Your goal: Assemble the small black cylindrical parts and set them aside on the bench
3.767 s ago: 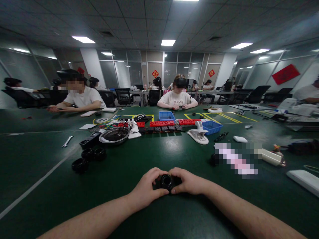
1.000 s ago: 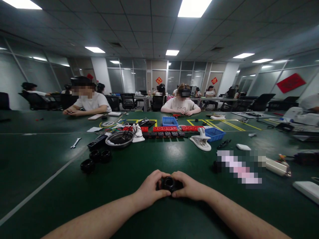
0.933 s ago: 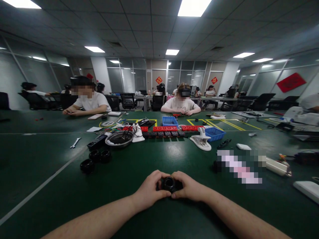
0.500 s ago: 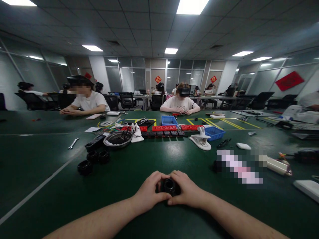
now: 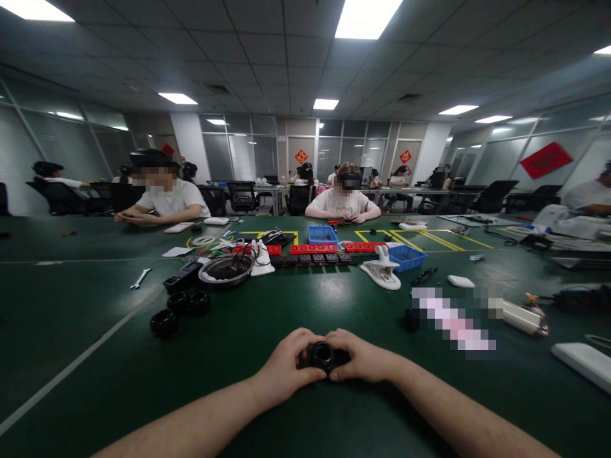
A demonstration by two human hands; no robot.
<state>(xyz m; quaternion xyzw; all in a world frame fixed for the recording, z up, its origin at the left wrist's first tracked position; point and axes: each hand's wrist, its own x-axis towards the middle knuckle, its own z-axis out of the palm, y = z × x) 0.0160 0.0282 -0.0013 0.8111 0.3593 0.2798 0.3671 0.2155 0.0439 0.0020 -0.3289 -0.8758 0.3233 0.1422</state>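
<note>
My left grip (image 5: 285,367) and right grip (image 5: 360,357), both closed around a glossy black ring-shaped part (image 5: 323,364), dark-green surface (image 5: 258,315) beneath

Green table (image 5: 267,305), black chairs (image 5: 242,194) past its far edge, glass partitions (image 5: 214,151) and white columns (image 5: 188,137) behind, red banner (image 5: 547,160) beyond the far right corner, lit panels (image 5: 368,18) in tiled ceiling (image 5: 267,51).

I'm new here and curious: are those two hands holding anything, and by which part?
A black ring, by its outer edge: left hand on the left side, right hand on the right. Exact contacts are hidden.
</note>
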